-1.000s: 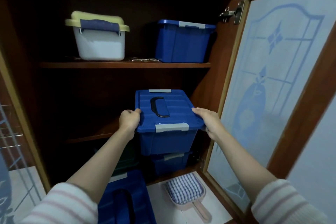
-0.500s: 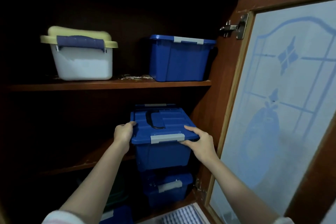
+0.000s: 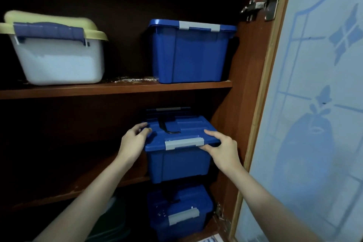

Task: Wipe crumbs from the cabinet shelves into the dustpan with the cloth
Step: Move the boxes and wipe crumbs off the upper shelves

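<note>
Head view: the left hand point(image 3: 133, 141) grips the left edge of a blue lidded bin point(image 3: 177, 155) on the middle shelf point(image 3: 64, 192), fingers curled over the lid rim and thumb on top. The right hand point(image 3: 223, 150) holds the bin's front right corner, forefinger stretched along the lid top, the other fingers tucked under the rim beside the grey latch point(image 3: 184, 143). The bin stands at the right end of that shelf, close to the cabinet's side wall point(image 3: 245, 88); a black handle point(image 3: 167, 125) lies flat on its lid. Directly below, another blue bin point(image 3: 179, 212) sits on a lower level, pale specks scattered on its lid. On the upper shelf point(image 3: 117, 88) a white bin with a yellow lid point(image 3: 55, 51) stands at the left and a third blue bin point(image 3: 189, 51) at the right; crumbs point(image 3: 129, 79) lie on the shelf board between them. The frosted glass door point(image 3: 314, 104) hangs open at the right. A scrap of checked cloth point(image 3: 211, 239) peeks in at the bottom edge.
</note>
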Demonstrator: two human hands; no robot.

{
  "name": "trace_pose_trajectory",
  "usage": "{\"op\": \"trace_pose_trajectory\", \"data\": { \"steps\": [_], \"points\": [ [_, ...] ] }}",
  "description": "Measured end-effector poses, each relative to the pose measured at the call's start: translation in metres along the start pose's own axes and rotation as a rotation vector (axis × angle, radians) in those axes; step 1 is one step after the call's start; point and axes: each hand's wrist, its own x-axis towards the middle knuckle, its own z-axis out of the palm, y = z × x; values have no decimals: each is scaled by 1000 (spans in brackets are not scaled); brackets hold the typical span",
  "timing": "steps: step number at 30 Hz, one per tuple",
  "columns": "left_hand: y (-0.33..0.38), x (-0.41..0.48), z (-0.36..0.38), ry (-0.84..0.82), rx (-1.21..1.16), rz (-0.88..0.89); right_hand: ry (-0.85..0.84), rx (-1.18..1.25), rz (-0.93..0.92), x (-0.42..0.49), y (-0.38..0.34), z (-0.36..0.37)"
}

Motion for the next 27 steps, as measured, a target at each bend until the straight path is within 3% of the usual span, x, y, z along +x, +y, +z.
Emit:
{"op": "trace_pose_trajectory", "data": {
  "steps": [11, 16, 18, 23, 27],
  "points": [
    [2, 14, 5, -47, 31, 16, -4, -43, 6, 12, 10, 0],
    [19, 4, 1, -91, 264, 33, -37, -530, 82, 0, -5, 0],
    [23, -10, -9, -101, 294, 13, -33, -609, 103, -12, -16, 2],
    [-3, -70, -40, -73, 223, -119, 47, -418, 88, -57, -27, 12],
    [-49, -140, -74, -174, 303, -273, -71, -322, 98, -115, -19, 41]
  ]
}}
